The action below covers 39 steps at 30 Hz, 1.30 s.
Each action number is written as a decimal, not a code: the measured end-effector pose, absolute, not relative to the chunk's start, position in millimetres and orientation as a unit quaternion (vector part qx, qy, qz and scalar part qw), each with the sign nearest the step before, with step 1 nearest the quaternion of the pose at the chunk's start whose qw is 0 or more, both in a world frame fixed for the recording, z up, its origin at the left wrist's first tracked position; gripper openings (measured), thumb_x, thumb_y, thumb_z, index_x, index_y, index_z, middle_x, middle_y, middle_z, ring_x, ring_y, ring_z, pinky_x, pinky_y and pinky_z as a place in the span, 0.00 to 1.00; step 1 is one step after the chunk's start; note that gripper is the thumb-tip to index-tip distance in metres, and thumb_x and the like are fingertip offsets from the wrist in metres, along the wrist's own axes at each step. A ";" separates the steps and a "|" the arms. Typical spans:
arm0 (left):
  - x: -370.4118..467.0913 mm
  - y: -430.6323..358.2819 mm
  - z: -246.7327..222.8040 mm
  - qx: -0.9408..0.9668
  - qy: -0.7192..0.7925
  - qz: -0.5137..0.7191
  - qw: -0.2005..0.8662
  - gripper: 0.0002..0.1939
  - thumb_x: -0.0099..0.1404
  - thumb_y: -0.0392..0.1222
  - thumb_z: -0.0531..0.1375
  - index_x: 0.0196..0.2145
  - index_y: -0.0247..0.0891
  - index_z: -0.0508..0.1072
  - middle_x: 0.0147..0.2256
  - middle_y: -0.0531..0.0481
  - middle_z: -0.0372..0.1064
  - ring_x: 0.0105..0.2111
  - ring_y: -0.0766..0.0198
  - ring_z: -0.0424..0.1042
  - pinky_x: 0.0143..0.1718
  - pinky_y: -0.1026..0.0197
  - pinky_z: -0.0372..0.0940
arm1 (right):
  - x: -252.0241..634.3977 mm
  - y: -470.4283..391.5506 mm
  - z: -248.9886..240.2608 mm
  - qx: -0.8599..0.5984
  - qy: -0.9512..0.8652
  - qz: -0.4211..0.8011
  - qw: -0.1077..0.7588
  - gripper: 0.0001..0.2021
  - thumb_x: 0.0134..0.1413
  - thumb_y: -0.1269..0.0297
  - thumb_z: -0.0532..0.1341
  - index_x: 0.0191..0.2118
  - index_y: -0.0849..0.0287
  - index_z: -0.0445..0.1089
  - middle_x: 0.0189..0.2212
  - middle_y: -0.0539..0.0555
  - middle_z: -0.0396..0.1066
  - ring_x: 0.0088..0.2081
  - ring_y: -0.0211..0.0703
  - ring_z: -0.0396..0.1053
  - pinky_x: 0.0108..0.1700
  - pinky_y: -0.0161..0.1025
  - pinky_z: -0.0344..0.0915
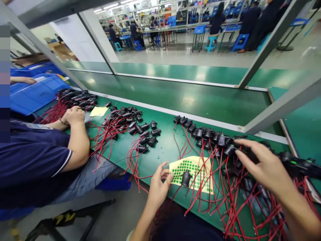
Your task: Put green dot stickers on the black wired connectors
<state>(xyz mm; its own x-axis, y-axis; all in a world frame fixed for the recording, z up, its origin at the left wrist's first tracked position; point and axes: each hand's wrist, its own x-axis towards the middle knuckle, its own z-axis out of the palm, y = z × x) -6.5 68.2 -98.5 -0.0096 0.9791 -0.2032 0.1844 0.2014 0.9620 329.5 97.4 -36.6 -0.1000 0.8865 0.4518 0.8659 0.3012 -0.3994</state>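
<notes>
My left hand (159, 182) is at the left edge of a yellow sheet (209, 185) covered with round green stickers, its thumb over the edge and its other fingers curled beside it. A single black cylindrical part (186, 178) with a red wire lies on that sheet. My right hand (263, 164) is over the row of black parts (222, 139) on the right, thumb and forefinger apart, fingertips close to one part (229, 150). Whether they touch it, I cannot tell. Red wires (233, 201) from the row trail toward me, partly across the sheet.
A co-worker's clasped hands (74, 115) rest at the left, near another yellow sheet (99, 111). Heaps of black wired parts (125, 117) lie between us on the green table (160, 147). Blue bins (37, 93) stand far left. A metal frame post (278, 103) slants down at right.
</notes>
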 end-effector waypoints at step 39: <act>-1.5 72.2 -100.3 0.484 0.569 0.394 0.536 0.14 0.64 0.45 0.61 0.39 0.30 0.77 0.26 0.47 0.76 0.27 0.62 0.71 0.31 0.64 0.64 | 165.9 95.9 -104.9 -0.349 -0.886 0.036 0.302 0.10 0.68 0.70 0.52 0.40 0.62 0.70 0.39 0.56 0.74 0.43 0.44 0.72 0.44 0.43 0.69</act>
<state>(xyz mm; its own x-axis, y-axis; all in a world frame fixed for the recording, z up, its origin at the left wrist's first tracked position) -1.5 72.2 -100.3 0.0420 0.9725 -0.2290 0.1287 0.2220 0.9665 165.9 95.9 -104.9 -0.5731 0.6413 0.5102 0.5972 0.7532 -0.2758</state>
